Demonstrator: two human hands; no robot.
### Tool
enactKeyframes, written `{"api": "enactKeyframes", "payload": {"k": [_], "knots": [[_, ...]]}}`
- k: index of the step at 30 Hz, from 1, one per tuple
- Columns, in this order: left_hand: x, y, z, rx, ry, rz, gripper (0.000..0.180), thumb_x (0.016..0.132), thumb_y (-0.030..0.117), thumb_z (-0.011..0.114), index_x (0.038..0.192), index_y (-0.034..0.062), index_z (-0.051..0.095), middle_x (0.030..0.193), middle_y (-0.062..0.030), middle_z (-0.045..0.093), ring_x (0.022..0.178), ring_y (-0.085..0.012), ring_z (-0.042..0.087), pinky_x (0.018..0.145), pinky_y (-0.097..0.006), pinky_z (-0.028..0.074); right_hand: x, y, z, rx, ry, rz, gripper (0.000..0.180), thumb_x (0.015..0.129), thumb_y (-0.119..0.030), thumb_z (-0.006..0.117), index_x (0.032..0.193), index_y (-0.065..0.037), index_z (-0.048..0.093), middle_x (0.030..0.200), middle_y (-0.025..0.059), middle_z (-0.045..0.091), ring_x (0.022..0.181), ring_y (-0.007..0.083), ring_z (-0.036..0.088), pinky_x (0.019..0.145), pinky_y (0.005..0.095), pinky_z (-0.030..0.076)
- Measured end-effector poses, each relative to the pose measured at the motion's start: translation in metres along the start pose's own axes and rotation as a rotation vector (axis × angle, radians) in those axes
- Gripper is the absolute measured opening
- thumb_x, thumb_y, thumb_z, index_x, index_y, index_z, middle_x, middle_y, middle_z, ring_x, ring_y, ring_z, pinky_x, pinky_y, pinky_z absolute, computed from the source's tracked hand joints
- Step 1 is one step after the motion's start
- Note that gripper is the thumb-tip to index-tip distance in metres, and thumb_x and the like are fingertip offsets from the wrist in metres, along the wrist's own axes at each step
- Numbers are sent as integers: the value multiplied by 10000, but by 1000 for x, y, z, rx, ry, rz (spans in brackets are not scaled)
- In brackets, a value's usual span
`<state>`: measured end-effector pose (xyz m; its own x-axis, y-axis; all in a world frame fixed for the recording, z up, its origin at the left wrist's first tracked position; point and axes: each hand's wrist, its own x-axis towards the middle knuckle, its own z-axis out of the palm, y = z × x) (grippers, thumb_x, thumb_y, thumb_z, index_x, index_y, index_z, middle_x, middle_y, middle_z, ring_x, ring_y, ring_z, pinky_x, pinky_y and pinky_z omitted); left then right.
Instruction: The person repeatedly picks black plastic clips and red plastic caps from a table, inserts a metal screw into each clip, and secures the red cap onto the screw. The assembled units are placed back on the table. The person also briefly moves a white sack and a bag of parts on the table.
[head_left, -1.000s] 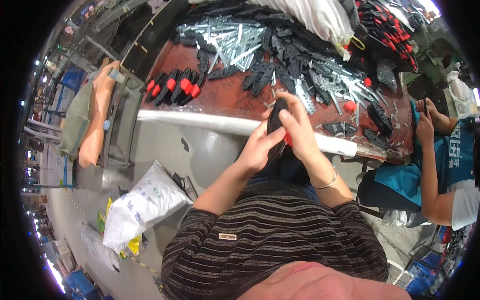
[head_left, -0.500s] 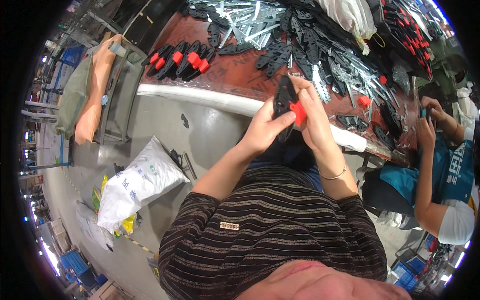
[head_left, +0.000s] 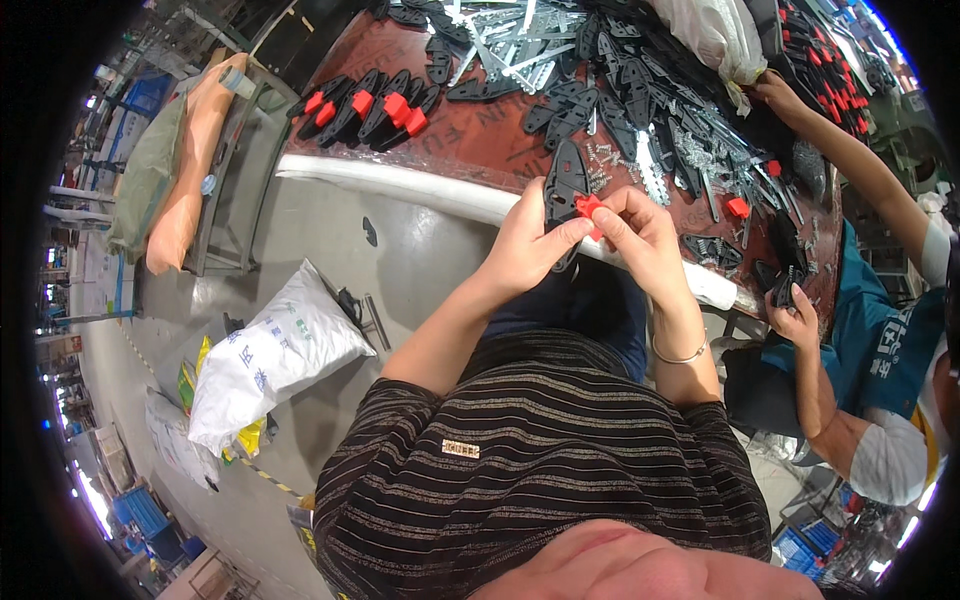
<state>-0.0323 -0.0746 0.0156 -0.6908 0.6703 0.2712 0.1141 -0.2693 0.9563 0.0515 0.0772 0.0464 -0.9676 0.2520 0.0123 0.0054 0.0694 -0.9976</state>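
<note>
Head view is showing the person's left hand (head_left: 525, 240) gripping a black plastic handle piece (head_left: 566, 185), fingers wrapped along its lower edge, holding it upright just above the white table rim (head_left: 400, 185). The right hand (head_left: 640, 235) is pinching a small red clip (head_left: 588, 206) between thumb and forefinger and pressing it against the side of the black piece. Both hands are working close together, nearly touching, over the gap between the person's lap and the brown tabletop (head_left: 480, 130).

Standing here, I am thinking the red clip is the risk: it is small, held only by fingertips, and if it is going in crooked it could pop free and drop past the table rim to the grey floor (head_left: 330, 250). The black piece is being held by one end only, so a hard push from the right could be twisting it in the left hand's grip.

A co-worker's hand (head_left: 795, 318) is working just beside the person's right elbow, and a bump from there could be jolting the fit. Loose metal parts (head_left: 690, 150) are lying close by.
</note>
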Motion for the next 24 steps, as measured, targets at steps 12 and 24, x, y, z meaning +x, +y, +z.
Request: {"api": "enactKeyframes", "payload": {"k": [12, 24], "knots": [[-1, 13, -7, 117, -102, -25, 303, 918, 166, 601, 1121, 11, 437, 990, -24, 521, 895, -78, 477, 803, -243, 418, -4, -3, -5, 119, -103, 83, 177, 880, -170, 653, 834, -19, 575, 711, -20, 561, 605, 27, 469, 539, 183, 374], [-2, 9, -9, -149, -131, -134, 396, 901, 206, 625, 1107, -20, 374, 970, -73, 559, 855, -104, 542, 748, -261, 472, -5, 7, 10, 214, -17, 24, 217, 885, -211, 652, 829, -23, 557, 729, 11, 591, 573, 44, 507, 521, 183, 415]]}}
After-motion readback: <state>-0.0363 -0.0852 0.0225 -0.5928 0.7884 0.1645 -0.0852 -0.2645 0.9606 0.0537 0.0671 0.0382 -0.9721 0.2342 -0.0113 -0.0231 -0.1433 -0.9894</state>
